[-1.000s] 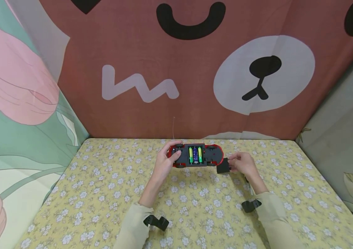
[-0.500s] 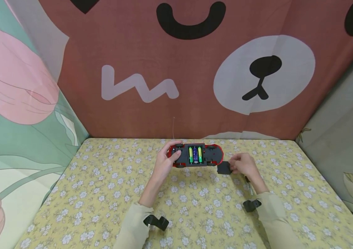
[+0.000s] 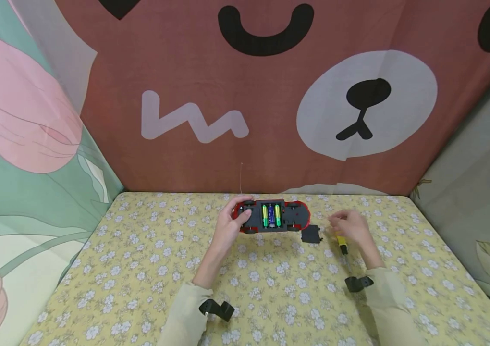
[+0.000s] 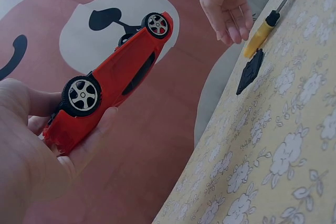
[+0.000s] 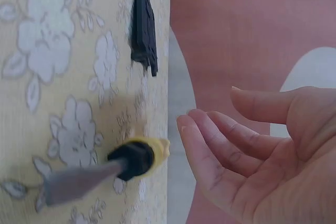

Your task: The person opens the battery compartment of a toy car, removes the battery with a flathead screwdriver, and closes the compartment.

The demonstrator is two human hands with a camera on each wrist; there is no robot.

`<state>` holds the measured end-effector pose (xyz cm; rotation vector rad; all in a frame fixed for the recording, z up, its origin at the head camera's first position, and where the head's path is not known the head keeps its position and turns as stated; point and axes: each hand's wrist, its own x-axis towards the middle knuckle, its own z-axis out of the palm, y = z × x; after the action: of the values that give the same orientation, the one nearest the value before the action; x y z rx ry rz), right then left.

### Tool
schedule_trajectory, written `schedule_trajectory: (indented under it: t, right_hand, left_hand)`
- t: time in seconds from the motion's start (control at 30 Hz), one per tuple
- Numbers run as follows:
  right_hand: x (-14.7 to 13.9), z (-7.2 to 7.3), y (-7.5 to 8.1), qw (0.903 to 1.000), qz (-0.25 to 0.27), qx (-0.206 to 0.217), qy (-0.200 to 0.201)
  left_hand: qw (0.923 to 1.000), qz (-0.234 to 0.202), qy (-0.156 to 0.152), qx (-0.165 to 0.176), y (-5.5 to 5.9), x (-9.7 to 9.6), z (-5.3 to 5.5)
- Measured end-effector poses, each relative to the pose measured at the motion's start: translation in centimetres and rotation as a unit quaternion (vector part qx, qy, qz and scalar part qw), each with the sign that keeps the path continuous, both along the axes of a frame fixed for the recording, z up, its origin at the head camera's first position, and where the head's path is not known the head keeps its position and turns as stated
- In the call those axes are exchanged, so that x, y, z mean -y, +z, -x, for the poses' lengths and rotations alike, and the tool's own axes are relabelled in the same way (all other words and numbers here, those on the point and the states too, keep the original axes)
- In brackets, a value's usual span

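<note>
A red toy car is held underside up by my left hand, gripped at its left end with the thumb across the black base. Several green and blue batteries sit side by side in its uncovered compartment. The left wrist view shows the car's red side and silver-spoked wheels. On the cloth lies a small black battery cover, just right of the car. My right hand hovers with bent, relaxed fingers and nothing in them, beside a yellow-handled screwdriver that it partly hides in the head view.
A yellow floral cloth covers the table. A brown bear-print curtain hangs along the back edge, with other printed cloths at both sides. From the car a thin antenna wire rises. Black cameras are strapped to both wrists.
My right hand has let go of the battery cover, leaving it on the cloth, and moved right, over the screwdriver's handle. My left hand and the car stay in place.
</note>
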<state>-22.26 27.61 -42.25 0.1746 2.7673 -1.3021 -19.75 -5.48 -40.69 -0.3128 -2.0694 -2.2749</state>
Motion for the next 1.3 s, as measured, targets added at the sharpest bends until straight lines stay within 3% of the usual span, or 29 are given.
schedule_trajectory:
  t: [0.53, 0.93, 1.3]
  right_hand:
    - [-1.8, 0.0, 0.0, 0.9977, -0.055, 0.017, -0.036]
    - [-2.2, 0.2, -0.7, 0.9946, -0.078, 0.069, 0.002]
    - [-1.9, 0.4, -1.0, 0.9923, -0.094, 0.080, 0.012]
  left_hand:
    - [1.0000, 0.004, -0.001, -0.004, -0.1, 0.0, 0.0]
    - [1.0000, 0.002, 0.001, -0.004, 0.0, 0.0, 0.0]
    - [1.0000, 0.000, -0.001, -0.005, 0.0, 0.0, 0.0]
